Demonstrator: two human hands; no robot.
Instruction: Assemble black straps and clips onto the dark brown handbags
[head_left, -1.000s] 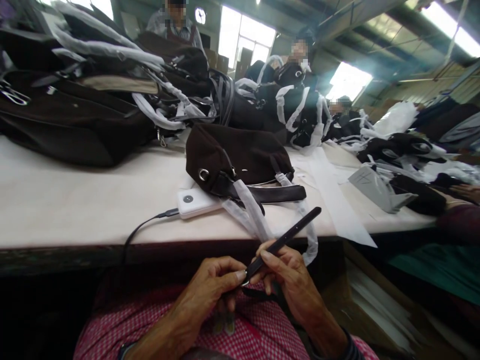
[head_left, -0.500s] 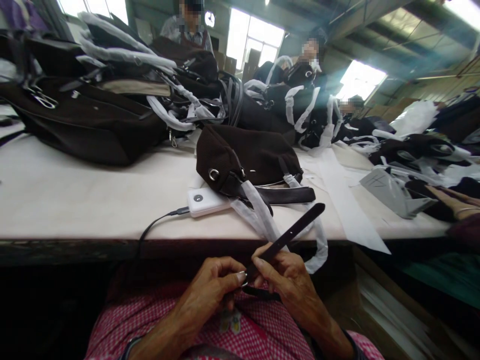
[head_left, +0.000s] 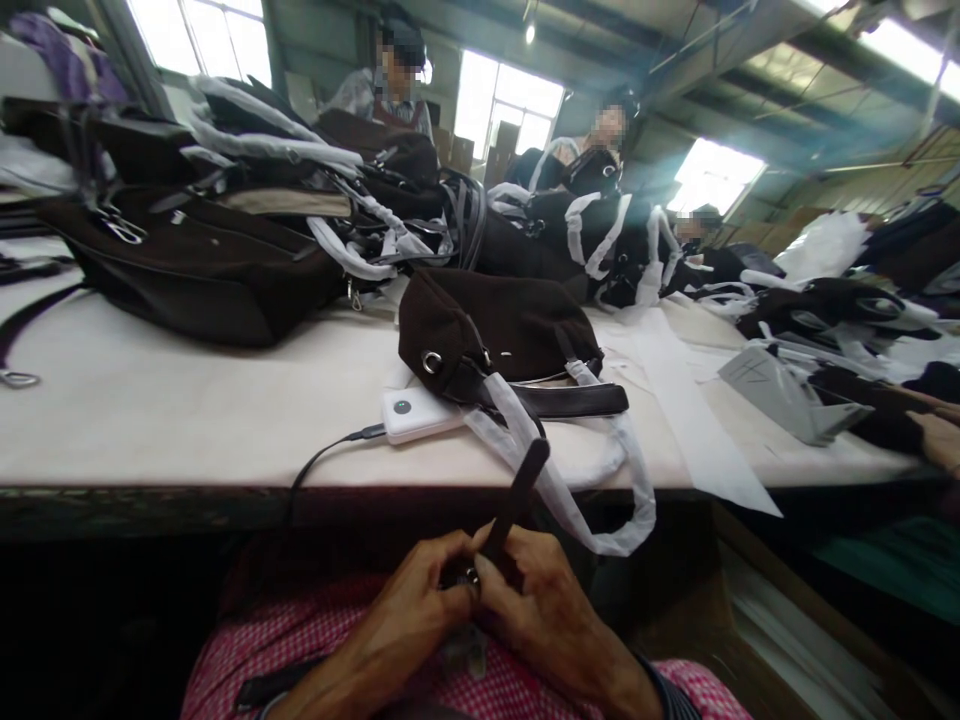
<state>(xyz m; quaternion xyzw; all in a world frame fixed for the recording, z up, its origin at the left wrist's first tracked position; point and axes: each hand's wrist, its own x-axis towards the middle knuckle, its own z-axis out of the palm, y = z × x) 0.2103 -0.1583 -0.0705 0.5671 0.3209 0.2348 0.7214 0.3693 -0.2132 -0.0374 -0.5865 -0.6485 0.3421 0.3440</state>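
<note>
Just in front of the table edge, my two hands meet over my lap around a dark strap [head_left: 519,495]. My right hand [head_left: 541,592] is closed on the strap, whose rounded end sticks up past the fingers. Beside it, my left hand [head_left: 420,585] pinches the strap near a small metal buckle [head_left: 472,576]; the fingers partly hide that spot. A dark brown handbag [head_left: 499,320] lies on the table ahead, its handle [head_left: 636,500] wrapped in white film and hanging over the edge.
A white power bank [head_left: 420,415] with a black cable [head_left: 330,445] touches the bag. Piled dark bags [head_left: 202,265] fill the table's back and left. A paper strip [head_left: 694,420] and a grey holder [head_left: 787,395] lie right. A co-worker's hand [head_left: 941,435] shows at the right edge.
The strap has swung to the left and stands steeper, with less of it showing. My right hand has come in against my left. The co-worker's hand at right has moved.
</note>
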